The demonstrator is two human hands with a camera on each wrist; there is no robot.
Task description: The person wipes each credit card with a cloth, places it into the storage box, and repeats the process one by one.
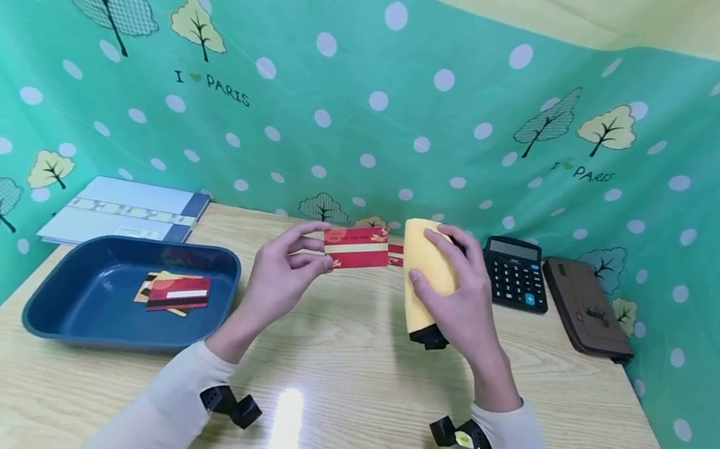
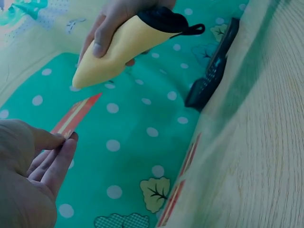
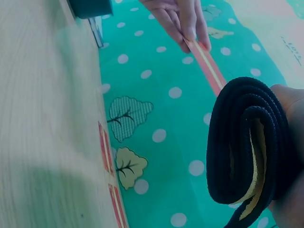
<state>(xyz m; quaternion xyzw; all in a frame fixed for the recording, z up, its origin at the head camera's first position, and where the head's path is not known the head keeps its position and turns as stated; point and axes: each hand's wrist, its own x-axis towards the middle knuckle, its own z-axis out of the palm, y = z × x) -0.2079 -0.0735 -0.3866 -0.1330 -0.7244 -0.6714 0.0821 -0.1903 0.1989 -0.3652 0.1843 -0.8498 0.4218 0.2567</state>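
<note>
My left hand (image 1: 286, 268) pinches a red card (image 1: 357, 247) with a cream stripe by its left end, between thumb and fingers, raised above the table. In my right hand (image 1: 463, 291) is a folded yellow cloth (image 1: 424, 278) with a black edge, which my fingers and thumb grip. The right wrist view shows its rolled black layers (image 3: 237, 142) end-on, and a small black loop (image 2: 194, 30) sticks out in the left wrist view. The cloth is close to the card's free end. Further red cards (image 3: 105, 147) lie at the table's back edge, partly hidden behind the cloth in the head view.
At the left, a dark blue basin (image 1: 86, 333) holds several bank-style cards (image 1: 179, 293). Behind it lies a light blue folder (image 1: 131, 202). A black calculator (image 1: 516, 274) and a brown zipped pouch (image 1: 584, 307) lie at the back right. A green dotted curtain (image 1: 374, 120) hangs behind.
</note>
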